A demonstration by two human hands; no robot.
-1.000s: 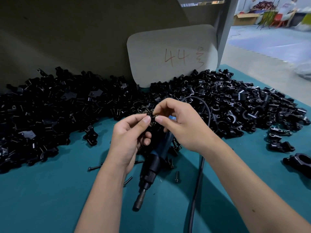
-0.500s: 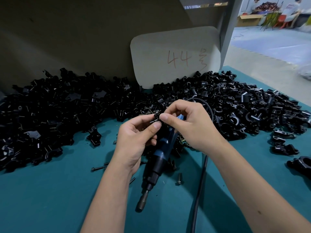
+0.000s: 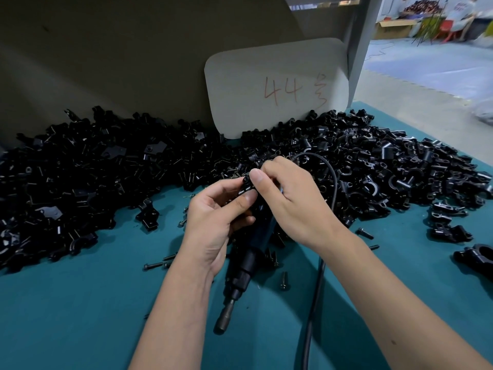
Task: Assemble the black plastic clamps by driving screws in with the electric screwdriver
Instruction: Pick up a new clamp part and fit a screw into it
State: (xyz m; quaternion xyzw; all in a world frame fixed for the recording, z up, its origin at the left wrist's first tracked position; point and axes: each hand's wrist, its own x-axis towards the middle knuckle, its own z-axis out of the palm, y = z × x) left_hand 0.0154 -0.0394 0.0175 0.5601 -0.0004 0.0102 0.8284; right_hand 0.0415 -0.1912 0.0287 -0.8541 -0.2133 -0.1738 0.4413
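I see a small black plastic clamp (image 3: pixel 246 185) pinched between both hands above the teal table (image 3: pixel 80 316). My left hand (image 3: pixel 216 222) grips it from below with thumb and forefinger; my right hand (image 3: pixel 290 201) pinches its top with curled fingers. The clamp is glossy black, mostly hidden by fingertips. Beneath the hands the electric screwdriver (image 3: pixel 245 265) lies on the table, bit toward me, its cable (image 3: pixel 317 284) beside it. Loose screws (image 3: pixel 284 280) lie around it, and a heap of clamp parts (image 3: pixel 106 177) lies behind.
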